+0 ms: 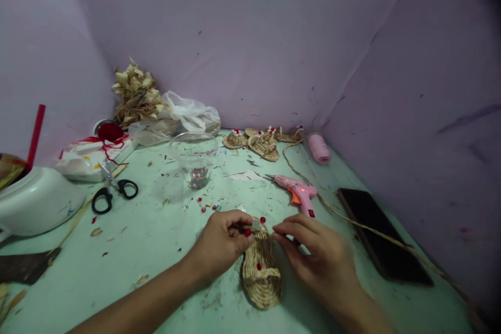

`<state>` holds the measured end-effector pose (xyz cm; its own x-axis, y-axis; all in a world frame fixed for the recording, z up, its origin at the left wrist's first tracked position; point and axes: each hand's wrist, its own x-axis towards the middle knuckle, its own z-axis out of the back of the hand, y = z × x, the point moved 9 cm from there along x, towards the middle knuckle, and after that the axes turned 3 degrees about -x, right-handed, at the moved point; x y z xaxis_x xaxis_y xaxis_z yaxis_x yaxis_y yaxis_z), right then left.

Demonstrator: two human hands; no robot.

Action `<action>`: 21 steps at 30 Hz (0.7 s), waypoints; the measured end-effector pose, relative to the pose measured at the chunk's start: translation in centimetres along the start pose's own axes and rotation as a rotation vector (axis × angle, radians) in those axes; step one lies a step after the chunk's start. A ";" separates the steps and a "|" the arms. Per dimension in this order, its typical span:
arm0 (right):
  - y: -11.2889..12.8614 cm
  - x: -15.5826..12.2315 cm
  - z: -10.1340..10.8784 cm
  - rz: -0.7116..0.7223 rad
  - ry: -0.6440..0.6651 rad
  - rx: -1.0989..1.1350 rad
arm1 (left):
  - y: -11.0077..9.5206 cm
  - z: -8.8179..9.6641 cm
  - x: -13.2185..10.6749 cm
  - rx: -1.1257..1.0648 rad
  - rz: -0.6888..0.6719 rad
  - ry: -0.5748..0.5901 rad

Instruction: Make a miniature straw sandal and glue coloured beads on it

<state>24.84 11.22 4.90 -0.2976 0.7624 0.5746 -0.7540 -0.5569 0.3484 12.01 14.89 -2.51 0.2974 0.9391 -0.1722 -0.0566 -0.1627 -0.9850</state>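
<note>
A small slipper woven from straw-coloured cord (261,283) lies upright on the table between my hands. It has a braided strap across its lower part with a red bead (259,266). More red, white and pale beads sit at its far end, including a red bead (263,219). My left hand (221,240) is closed, thumb and fingers pinching the slipper's far left edge beside a red bead. At the far right edge, my right hand (319,253) has thumb and index finger pinched together; whatever is between them is too small to make out.
A pink glue gun (295,188) lies beyond my right hand, near a phone (383,235) crossed by a long cord. Loose beads and a clear cup (194,159) are ahead. Scissors (113,193) and a white pot (39,201) stand left. Finished-looking woven slippers (263,145) and pink thread (319,147) line the back.
</note>
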 end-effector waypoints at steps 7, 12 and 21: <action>0.9 0.6 -0.8 -0.031 -0.036 -0.081 | -1.1 -0.1 -0.1 0.042 -0.027 0.000; 1.6 0.8 -0.7 0.031 -0.063 -0.142 | -1.1 -0.1 -0.1 0.081 -0.054 0.006; 1.4 0.7 -0.8 0.032 -0.055 -0.150 | -0.7 0.0 -0.1 0.099 -0.022 0.001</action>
<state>23.09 11.23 5.22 -0.2929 0.7237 0.6248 -0.8248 -0.5218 0.2178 12.01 14.95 -1.80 0.3002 0.9419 -0.1510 -0.1438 -0.1119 -0.9833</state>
